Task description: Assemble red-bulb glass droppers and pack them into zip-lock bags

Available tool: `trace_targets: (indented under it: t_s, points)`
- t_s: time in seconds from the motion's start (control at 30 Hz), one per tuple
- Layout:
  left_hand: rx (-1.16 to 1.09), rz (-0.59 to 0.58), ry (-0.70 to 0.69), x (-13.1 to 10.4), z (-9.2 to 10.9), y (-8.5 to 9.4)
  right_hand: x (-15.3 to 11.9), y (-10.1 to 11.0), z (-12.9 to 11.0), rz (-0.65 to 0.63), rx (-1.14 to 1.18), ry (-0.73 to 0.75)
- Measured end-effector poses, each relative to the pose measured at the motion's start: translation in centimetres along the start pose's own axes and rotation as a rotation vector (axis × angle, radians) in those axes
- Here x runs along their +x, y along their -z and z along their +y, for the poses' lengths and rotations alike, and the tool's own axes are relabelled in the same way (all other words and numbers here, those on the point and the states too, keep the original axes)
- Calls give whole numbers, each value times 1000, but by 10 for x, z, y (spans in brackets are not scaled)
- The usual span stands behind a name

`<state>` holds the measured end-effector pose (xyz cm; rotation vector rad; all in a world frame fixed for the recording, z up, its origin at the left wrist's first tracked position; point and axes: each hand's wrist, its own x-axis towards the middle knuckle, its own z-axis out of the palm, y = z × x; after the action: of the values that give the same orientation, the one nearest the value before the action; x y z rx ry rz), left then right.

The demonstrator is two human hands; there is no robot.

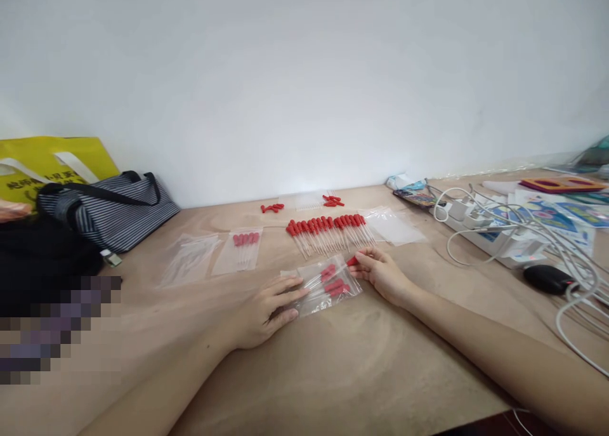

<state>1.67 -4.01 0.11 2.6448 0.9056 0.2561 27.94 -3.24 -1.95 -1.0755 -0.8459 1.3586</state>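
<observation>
A clear zip bag (314,304) lies on the table in front of me with several red-tipped sticks (335,288) inside. My left hand (269,309) rests on the bag's left end, its fingers spread and pressing the plastic. At the bag's upper right corner, my right hand (380,274) pinches a red-tipped stick (352,261), whose shaft points left into or over the bag; which one I cannot tell. Behind the bag runs a row of loose red-tipped sticks (328,233). To its left, a filled bag (245,249) lies flat beside a stack of clear bags (190,258).
More clear bags (394,225) and small red pieces (273,208) lie toward the wall. A power strip (495,236) with tangled cables and a black mouse (549,279) occupy the right. A striped bag (118,211) and a yellow bag (71,153) stand at the left.
</observation>
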Motion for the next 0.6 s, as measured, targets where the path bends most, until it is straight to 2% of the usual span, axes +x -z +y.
trace_targets:
  t_s: [0.17,0.37,0.6]
  points:
    - [-2,-11,6,-1,0,-1,1,4,-2,-218,-374,-40]
    - [-15,4,-2,1,-1,-1,5,3,-6,-439,-508,-55]
    - [-5,21,-20,1,-2,-1,4,1,-9,-380,-585,-41]
